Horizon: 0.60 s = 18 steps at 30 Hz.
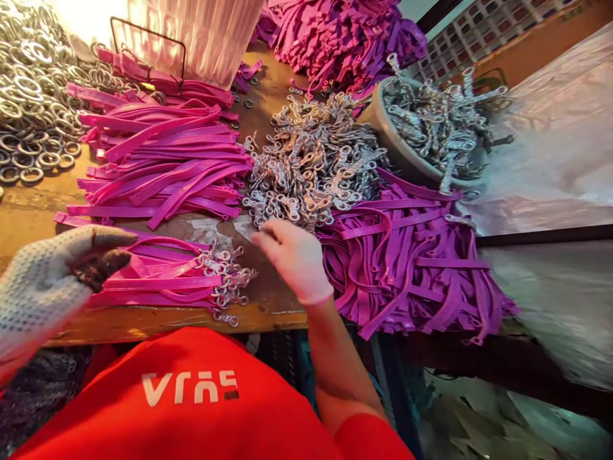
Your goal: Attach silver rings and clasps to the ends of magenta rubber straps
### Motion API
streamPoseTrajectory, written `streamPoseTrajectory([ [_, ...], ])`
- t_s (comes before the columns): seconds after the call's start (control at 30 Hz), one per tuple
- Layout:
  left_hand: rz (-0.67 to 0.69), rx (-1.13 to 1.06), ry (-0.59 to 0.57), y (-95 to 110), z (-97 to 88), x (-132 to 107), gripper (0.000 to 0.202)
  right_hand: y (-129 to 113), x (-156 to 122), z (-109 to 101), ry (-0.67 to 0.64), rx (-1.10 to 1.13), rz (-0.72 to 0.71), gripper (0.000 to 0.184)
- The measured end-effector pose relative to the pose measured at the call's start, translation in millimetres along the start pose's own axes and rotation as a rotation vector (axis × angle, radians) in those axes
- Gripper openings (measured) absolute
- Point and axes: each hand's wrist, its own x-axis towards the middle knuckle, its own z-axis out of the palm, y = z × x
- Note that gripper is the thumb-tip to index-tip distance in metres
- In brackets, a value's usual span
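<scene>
My left hand (52, 275), in a dotted glove with dark fingertips, is over the left end of a small bunch of pink straps (167, 281). Its thumb and forefinger are apart, with no object visible between them. Metal clips (230, 275) are fixed to the right ends of these straps. My right hand (297, 259), in a white glove, is at the front edge of a heap of loose metal clips (311, 153). Its fingers are curled together, and whatever they pinch is hidden. Behind the small bunch lies a larger stack of pink straps (177, 150).
Metal rings (36, 108) are heaped at the left. A tilted bucket (400, 140) full of metal pieces stands at the right. Purple straps (407, 262) hang over the table's front edge, with another pile (335, 38) at the back. A wire stand (148, 27) rises behind the stack.
</scene>
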Motion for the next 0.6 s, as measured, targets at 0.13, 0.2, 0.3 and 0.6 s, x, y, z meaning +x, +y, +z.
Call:
streamPoseTrajectory([
  [0.13,-0.33,-0.76,-0.071,25.3,47.3,13.3,0.029,8.0,45.2,29.0,0.116,-0.314,0.157,0.032],
  [0.2,-0.421,-1.024,-0.122,29.5,61.6,15.9,0.032,6.4,55.4,41.6,0.123,-0.397,0.161,0.03],
  [0.3,-0.449,-1.159,-0.163,22.3,71.4,14.1,0.042,11.9,55.8,50.3,0.131,-0.353,0.163,0.023],
  [0.6,-0.463,-1.358,-0.038,1.5,76.6,-5.0,0.044,-12.7,-0.7,32.3,0.497,0.669,-0.114,0.018],
])
